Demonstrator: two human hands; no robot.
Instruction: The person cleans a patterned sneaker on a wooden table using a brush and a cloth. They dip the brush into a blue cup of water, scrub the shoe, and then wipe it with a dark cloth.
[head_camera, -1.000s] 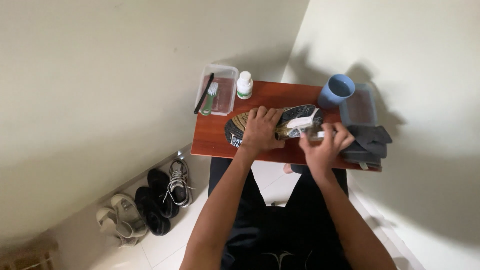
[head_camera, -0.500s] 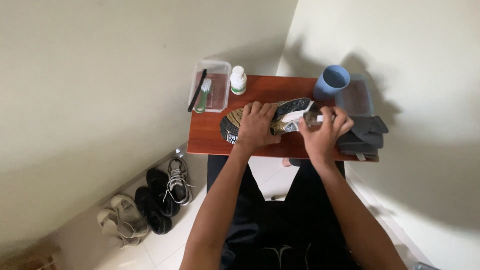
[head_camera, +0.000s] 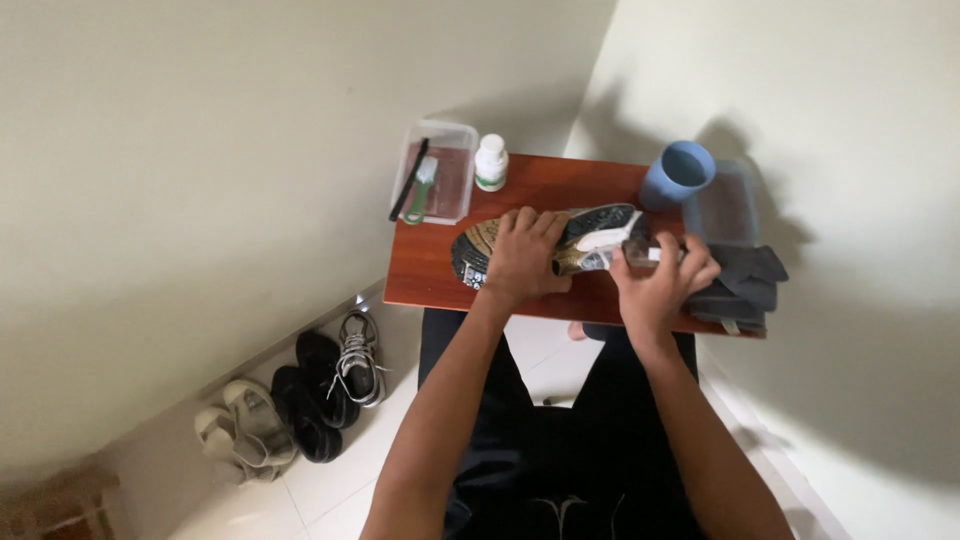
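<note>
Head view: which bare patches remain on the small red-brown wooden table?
Bare wood on the red-brown wooden table shows at the near left corner and between the white bottle and blue cup. The right end is crowded: clear container, grey cloths; both hands grip the upturned shoe.

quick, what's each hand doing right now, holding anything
Left hand: closed over the shoe, pressing it on the table.
Right hand: shut on a small object at the shoe's side; what it is cannot be told.
</note>
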